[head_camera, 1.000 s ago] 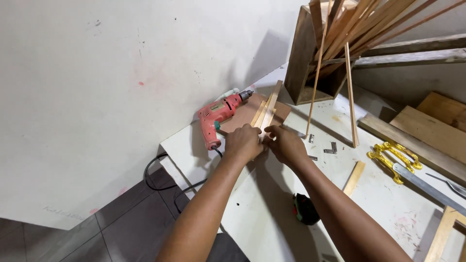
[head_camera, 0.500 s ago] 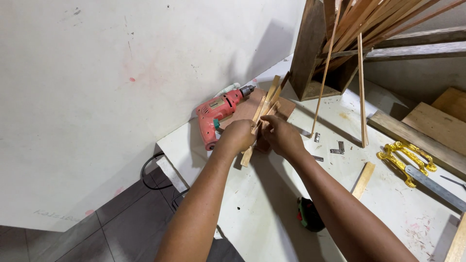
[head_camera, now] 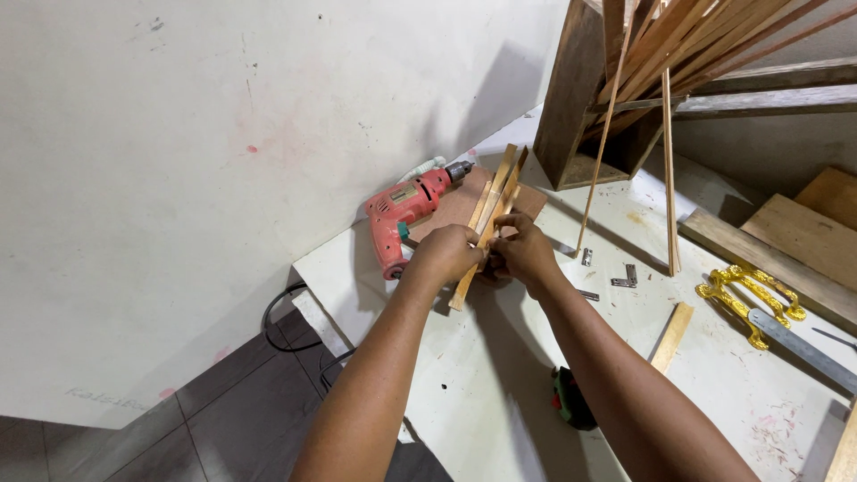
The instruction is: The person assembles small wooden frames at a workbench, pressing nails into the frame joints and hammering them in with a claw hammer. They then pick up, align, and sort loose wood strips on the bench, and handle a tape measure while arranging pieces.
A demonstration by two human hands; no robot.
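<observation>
Bright, even indoor light; soft shadows fall beneath both arms across the pale bench [head_camera: 500, 393]; sharp focus, slight edge stretching.

One drill [head_camera: 406, 214], two hands [head_camera: 455, 254] (sharing wood strips [head_camera: 489, 219]), four hinges [head_camera: 623, 278]

Single head-worn view, looking steeply down and forward along both forearms. Close range: left hand [head_camera: 446, 254] and right hand [head_camera: 527, 254] near frame centre. White table [head_camera: 500, 393] below, wall at left.
</observation>
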